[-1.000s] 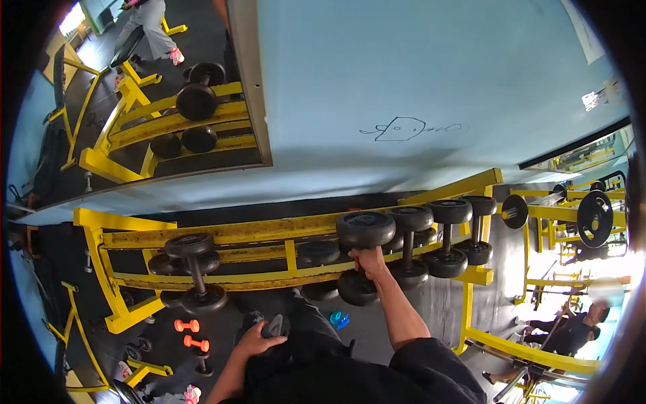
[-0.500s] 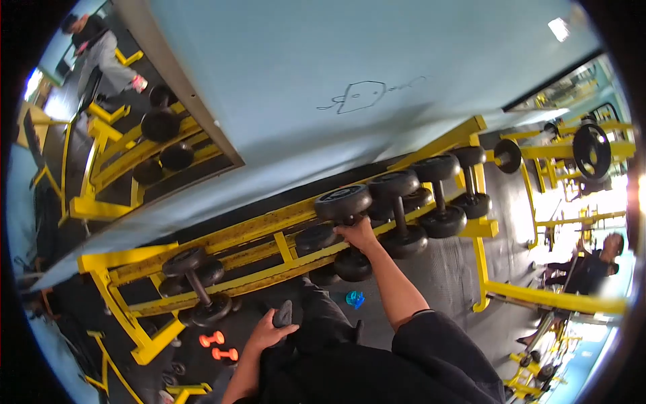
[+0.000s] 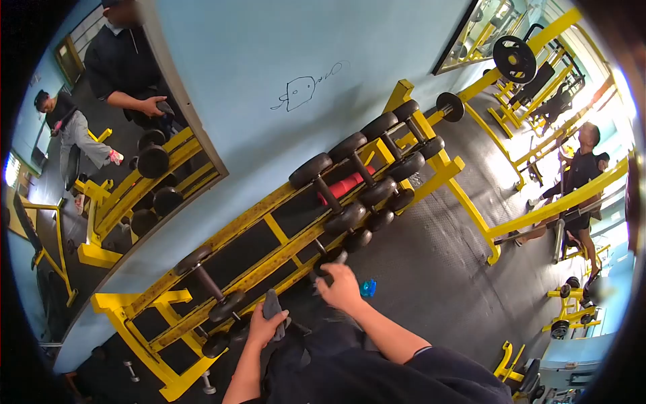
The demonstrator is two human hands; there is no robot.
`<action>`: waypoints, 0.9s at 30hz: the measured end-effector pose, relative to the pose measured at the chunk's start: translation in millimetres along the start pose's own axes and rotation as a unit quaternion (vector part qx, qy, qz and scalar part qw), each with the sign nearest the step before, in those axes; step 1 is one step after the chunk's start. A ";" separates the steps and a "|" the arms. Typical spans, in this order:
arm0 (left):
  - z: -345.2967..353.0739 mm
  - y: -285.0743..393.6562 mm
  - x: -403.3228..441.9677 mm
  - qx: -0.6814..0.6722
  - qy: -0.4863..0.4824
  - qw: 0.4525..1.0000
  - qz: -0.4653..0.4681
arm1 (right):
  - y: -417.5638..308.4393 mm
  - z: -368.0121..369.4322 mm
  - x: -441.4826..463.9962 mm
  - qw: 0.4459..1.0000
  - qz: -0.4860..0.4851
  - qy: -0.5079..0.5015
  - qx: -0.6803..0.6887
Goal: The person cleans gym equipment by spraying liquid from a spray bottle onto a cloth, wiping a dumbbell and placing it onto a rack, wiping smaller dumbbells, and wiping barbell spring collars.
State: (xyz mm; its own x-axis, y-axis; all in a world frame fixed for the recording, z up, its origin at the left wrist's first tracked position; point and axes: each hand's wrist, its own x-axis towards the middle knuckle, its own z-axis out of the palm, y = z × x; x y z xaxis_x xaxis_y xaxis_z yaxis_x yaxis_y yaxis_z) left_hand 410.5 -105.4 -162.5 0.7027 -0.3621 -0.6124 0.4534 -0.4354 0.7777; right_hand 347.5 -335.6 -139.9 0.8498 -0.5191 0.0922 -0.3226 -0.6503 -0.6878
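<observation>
Four dumbbells [image 3: 311, 170] are resting already on the yellow rack [image 3: 252, 269] toward 1 o'clock, and one dumbbell [image 3: 227, 306] at 8 o'clock; what remains, I cannot tell. At 7 o'clock, left hand [image 3: 262, 328] pinches a grey pad [image 3: 272, 306] between thumb and fingers. Right hand [image 3: 343, 288], at 6 o'clock, has fingers loosely bent near a lower dumbbell [image 3: 330, 255]; contact is unclear.

Field note, clock from my right hand [image 3: 342, 289]: dumbbells [image 3: 344, 219] block twelve to one. At ten, I see an open stretch above the yellow rack [image 3: 250, 267], rails crossing beneath. Two: bare floor [image 3: 437, 236]. Three: small blue object [image 3: 367, 288], close.
</observation>
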 end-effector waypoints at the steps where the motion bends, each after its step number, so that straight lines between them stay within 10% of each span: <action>1: 0.1 1.1 -11.8 -0.061 0.013 0.998 -0.026 | -3.9 5.1 -18.3 0.999 0.006 -0.052 0.015; 15: -78.0 -51.0 -85.8 -0.007 0.192 0.981 -0.002 | -89.7 69.2 -112.0 0.918 -0.063 -0.385 0.070; 20: -52.7 -74.5 -78.8 -0.055 0.106 0.993 -0.006 | -83.9 53.2 -114.0 0.856 0.067 -0.492 0.142; 27: 22.9 -41.6 -88.1 -0.247 -0.142 0.953 -0.106 | -29.3 43.3 -148.3 0.822 0.267 -0.327 0.383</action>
State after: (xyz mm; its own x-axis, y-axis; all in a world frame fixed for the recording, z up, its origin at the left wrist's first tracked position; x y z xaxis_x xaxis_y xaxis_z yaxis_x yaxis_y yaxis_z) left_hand 317.1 -74.2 -144.1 0.4208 -0.5485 -0.7226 0.8211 -0.1084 0.5604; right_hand 249.0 -215.5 -164.5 0.7958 -0.0461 -0.6038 -0.5774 0.2425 -0.7796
